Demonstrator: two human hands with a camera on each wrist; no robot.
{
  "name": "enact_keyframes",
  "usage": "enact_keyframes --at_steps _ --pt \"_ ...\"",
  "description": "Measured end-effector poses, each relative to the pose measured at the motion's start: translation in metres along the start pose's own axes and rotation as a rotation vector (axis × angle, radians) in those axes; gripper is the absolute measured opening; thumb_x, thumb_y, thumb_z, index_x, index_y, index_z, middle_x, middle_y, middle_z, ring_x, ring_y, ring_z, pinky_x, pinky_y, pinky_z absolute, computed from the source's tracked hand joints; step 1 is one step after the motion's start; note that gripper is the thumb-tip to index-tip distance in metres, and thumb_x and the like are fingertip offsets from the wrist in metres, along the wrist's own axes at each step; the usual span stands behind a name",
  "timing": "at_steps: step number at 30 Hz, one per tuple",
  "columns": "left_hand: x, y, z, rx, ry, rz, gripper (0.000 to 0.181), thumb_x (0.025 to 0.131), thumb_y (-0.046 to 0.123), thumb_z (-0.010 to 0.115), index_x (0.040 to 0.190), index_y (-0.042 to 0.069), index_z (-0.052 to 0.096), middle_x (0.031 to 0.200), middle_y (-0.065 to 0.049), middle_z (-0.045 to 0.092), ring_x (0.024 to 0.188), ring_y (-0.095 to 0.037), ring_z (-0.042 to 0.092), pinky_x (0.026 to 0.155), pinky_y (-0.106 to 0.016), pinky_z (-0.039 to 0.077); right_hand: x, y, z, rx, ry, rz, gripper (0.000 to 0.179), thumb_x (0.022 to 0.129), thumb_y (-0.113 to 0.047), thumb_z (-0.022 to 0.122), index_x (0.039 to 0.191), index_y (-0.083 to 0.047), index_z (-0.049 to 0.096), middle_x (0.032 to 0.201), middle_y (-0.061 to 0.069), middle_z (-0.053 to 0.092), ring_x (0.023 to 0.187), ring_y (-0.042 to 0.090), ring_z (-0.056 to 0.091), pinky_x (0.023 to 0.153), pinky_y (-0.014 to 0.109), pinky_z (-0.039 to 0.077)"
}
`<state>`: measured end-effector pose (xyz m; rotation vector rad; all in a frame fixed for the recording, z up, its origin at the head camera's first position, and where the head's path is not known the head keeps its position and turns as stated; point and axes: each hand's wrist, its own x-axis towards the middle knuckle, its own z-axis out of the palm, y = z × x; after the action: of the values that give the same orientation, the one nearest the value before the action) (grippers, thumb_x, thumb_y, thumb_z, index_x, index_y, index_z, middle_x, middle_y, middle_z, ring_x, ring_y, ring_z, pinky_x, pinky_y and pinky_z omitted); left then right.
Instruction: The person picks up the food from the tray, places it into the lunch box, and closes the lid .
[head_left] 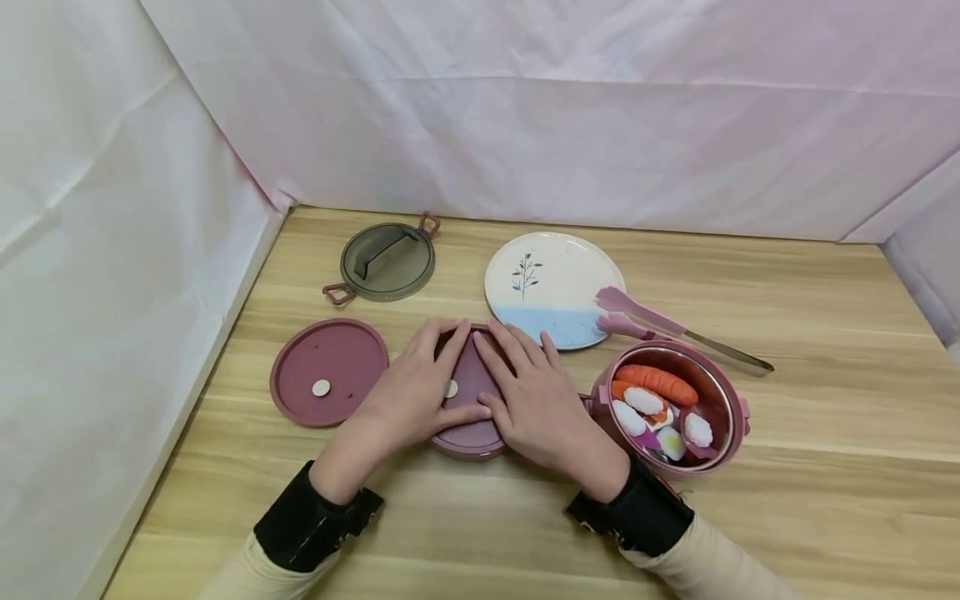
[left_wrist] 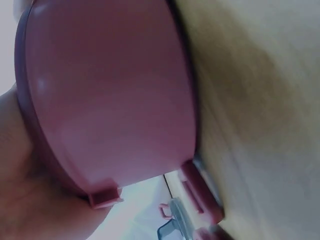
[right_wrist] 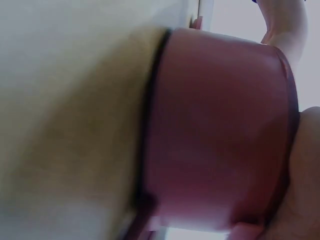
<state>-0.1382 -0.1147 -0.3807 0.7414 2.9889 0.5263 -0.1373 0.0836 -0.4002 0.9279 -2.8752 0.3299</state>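
A round dark-pink container stands on the table between my hands, with a matching lid on top. My left hand lies over the lid's left part, and my right hand over its right part. The fingers are mostly straight and point away from me, with the two hands' fingertips close together at the far rim. Both thumbs rest on the lid's near half and nearly meet. In the right wrist view the container's side wall fills the middle, and small clips show at its rim.
Left of the container lies another dark-pink lid. Behind are a handled grey lid and a white-and-blue plate. Pink-tipped tongs lean by an open pot holding a carrot and several other food pieces.
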Motion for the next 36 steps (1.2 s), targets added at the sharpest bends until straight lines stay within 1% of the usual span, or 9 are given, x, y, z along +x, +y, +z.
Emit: enact_keyframes --at_steps 3,7,14,17,21,24,27,33,36 --pt "-0.001 0.0 0.002 0.01 -0.001 -0.003 0.102 0.086 0.061 0.068 0.157 0.002 0.025 0.155 -0.019 0.03 0.144 -0.034 0.036 0.117 -0.047 0.038 -0.001 0.001 0.001 0.008 0.005 0.0 0.06 0.103 -0.038 0.044 0.157 -0.016 0.032 0.166 0.007 0.024 0.153 0.028 0.023 0.119 0.065 0.024" --pt "0.0 0.0 0.004 0.06 -0.004 0.005 0.1 0.09 0.063 0.061 0.157 -0.001 0.023 0.159 -0.021 0.028 0.147 -0.036 0.032 0.12 -0.048 0.033 -0.002 0.002 0.001 0.021 0.018 0.009 0.058 0.104 -0.038 0.041 0.158 -0.017 0.031 0.167 0.006 0.022 0.154 0.027 0.02 0.118 0.066 0.024" --pt "0.001 0.0 0.002 0.077 -0.02 0.021 0.101 0.09 0.061 0.061 0.157 -0.003 0.021 0.158 -0.023 0.027 0.145 -0.037 0.032 0.12 -0.048 0.032 -0.002 0.002 -0.003 0.017 0.012 0.007 0.058 0.104 -0.041 0.041 0.157 -0.018 0.034 0.167 0.006 0.021 0.152 0.028 0.023 0.116 0.067 0.028" --pt "0.002 0.001 0.001 0.087 -0.026 0.023 0.101 0.09 0.062 0.061 0.156 -0.003 0.021 0.158 -0.024 0.027 0.146 -0.038 0.031 0.12 -0.048 0.032 -0.001 0.002 -0.004 0.015 0.008 0.006 0.058 0.104 -0.041 0.043 0.156 -0.018 0.035 0.167 0.007 0.021 0.151 0.029 0.024 0.115 0.065 0.031" --pt "0.003 0.002 0.001 0.086 -0.04 0.016 0.101 0.09 0.062 0.061 0.156 -0.003 0.021 0.159 -0.023 0.026 0.147 -0.037 0.03 0.121 -0.048 0.031 -0.001 0.004 -0.004 0.013 0.004 -0.012 0.057 0.103 -0.039 0.047 0.155 -0.016 0.038 0.166 0.01 0.023 0.151 0.031 0.025 0.117 0.057 0.034" --pt "0.003 0.001 0.001 0.061 -0.049 0.006 0.101 0.09 0.061 0.062 0.157 -0.003 0.021 0.16 -0.023 0.025 0.148 -0.037 0.029 0.122 -0.048 0.03 -0.001 0.005 -0.003 0.023 0.003 -0.03 0.057 0.103 -0.038 0.049 0.153 -0.013 0.04 0.166 0.012 0.024 0.15 0.033 0.027 0.118 0.051 0.035" --pt "0.003 0.0 0.001 0.013 -0.056 -0.011 0.102 0.089 0.059 0.065 0.157 -0.001 0.021 0.16 -0.021 0.025 0.149 -0.035 0.029 0.121 -0.048 0.031 0.0 0.005 -0.002 0.037 -0.001 -0.038 0.057 0.103 -0.038 0.049 0.153 -0.012 0.041 0.165 0.013 0.023 0.15 0.034 0.028 0.119 0.05 0.034" --pt "0.0 -0.004 -0.005 -0.109 -0.081 -0.09 0.1 0.088 0.052 0.071 0.16 0.01 0.017 0.161 -0.016 0.029 0.149 -0.032 0.031 0.114 -0.052 0.041 0.0 0.005 0.0 0.077 -0.014 -0.044 0.058 0.103 -0.04 0.049 0.153 -0.013 0.04 0.166 0.013 0.021 0.15 0.033 0.026 0.122 0.047 0.03" --pt "-0.002 -0.006 -0.01 -0.133 -0.082 -0.12 0.097 0.089 0.048 0.071 0.161 0.013 0.015 0.162 -0.013 0.032 0.148 -0.03 0.034 0.111 -0.052 0.044 -0.001 0.005 0.001 0.093 -0.008 -0.045 0.058 0.103 -0.04 0.05 0.153 -0.012 0.041 0.166 0.014 0.022 0.149 0.034 0.026 0.122 0.047 0.029"
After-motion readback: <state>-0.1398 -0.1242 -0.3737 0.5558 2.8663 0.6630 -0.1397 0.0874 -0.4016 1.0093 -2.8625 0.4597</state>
